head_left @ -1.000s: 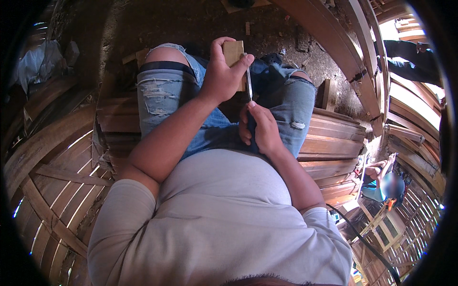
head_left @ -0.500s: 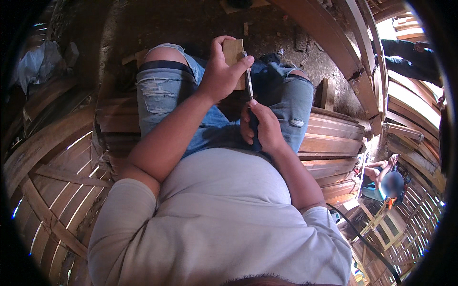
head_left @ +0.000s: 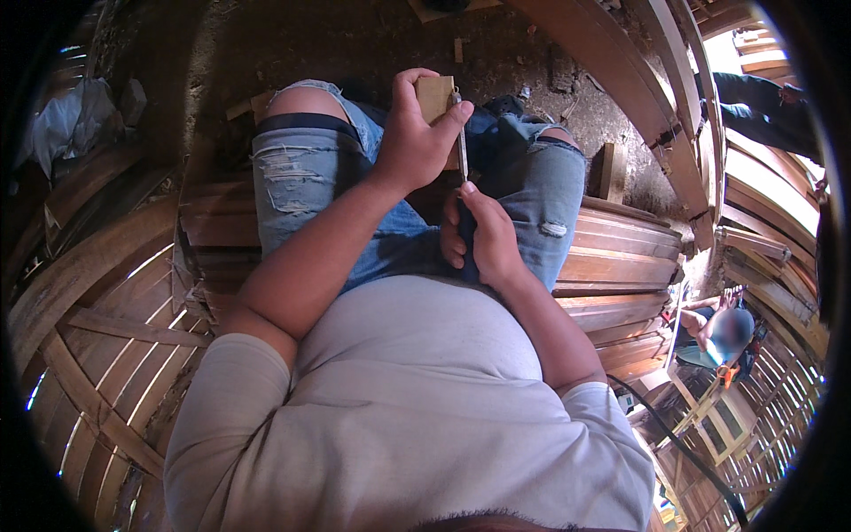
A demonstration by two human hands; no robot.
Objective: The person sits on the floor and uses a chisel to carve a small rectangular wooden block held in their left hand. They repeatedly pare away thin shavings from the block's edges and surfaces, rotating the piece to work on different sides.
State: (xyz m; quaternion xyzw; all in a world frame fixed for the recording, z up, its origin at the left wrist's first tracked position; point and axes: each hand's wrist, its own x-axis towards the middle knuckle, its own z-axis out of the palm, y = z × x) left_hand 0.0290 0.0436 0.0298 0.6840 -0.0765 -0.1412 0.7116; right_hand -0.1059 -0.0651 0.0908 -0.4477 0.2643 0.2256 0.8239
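Between my knees, my left hand (head_left: 415, 146) is closed around a light-coloured wooden block (head_left: 434, 96), its thumb reaching across toward the tool. A long, narrow metal blade (head_left: 462, 160) runs along the block's right side, and the thumb rests at its upper part. Below it, my right hand (head_left: 493, 235) grips the dark blue handle (head_left: 467, 232) of this hand tool, thumb up near the base of the blade. The fingers partly hide the handle, and I cannot make out the exact kind of tool.
Stacked reddish-brown boards (head_left: 620, 257) lie beneath and beside my legs. Long curved timbers (head_left: 603, 62) lean at the upper right. One person (head_left: 729, 335) sits low at the right; another person's dark-clothed legs (head_left: 762, 111) stand farther up. A black cable (head_left: 683, 448) curves down at lower right.
The blade has turned slightly and now looks thinner, more edge-on. Both hands keep their grips in nearly the same place. The seated person at the right has shifted a little.
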